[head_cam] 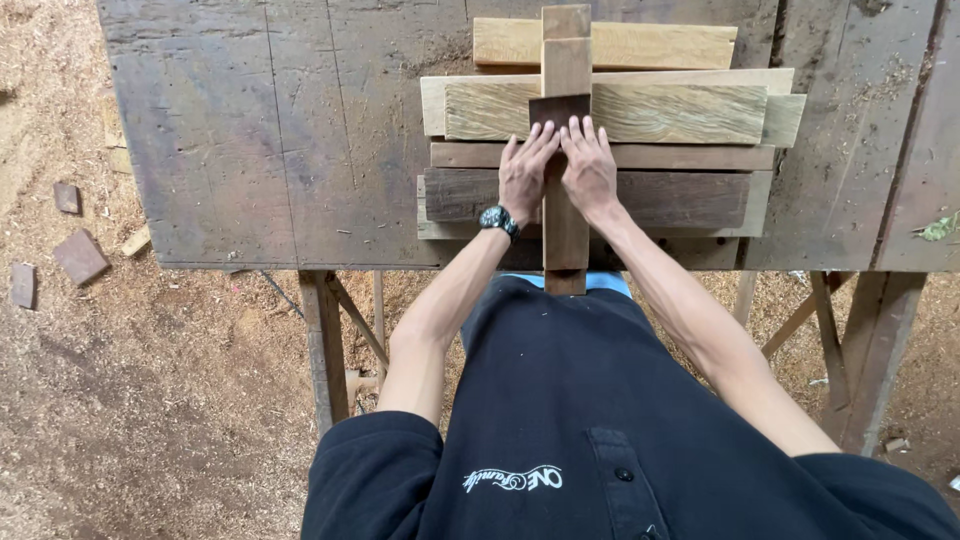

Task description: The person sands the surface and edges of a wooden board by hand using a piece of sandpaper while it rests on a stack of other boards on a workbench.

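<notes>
Squarely at the near edge of the counter (250, 150), a narrow wooden strip (566, 230) lies lengthwise across a stack of short boards (680, 200), running from the far side toward the person and overhanging the near edge a little. Both hands rest flat on top, fingers stretched forward and close together: the left hand (525, 175), with a dark wristwatch (498, 218) at the wrist, lies just left of the strip, and the right hand (590, 170) just right of it, thumbs touching or nearly touching the strip. Neither hand closes around anything; they press down with open palms.

The boards lie crosswise in layers, pale ones toward the far side and darker ones nearer, their ends uneven. The strip looks stiff and rough-sawn, likely light enough for one hand, and unlikely to slip on the coarse grain; its long edges, or the overhanging near end, seem the natural places to grip, with splinters a fair risk. Sawdust covers the ground (150, 400) below, with a few small wood offcuts (80, 256) off the counter's left edge.
</notes>
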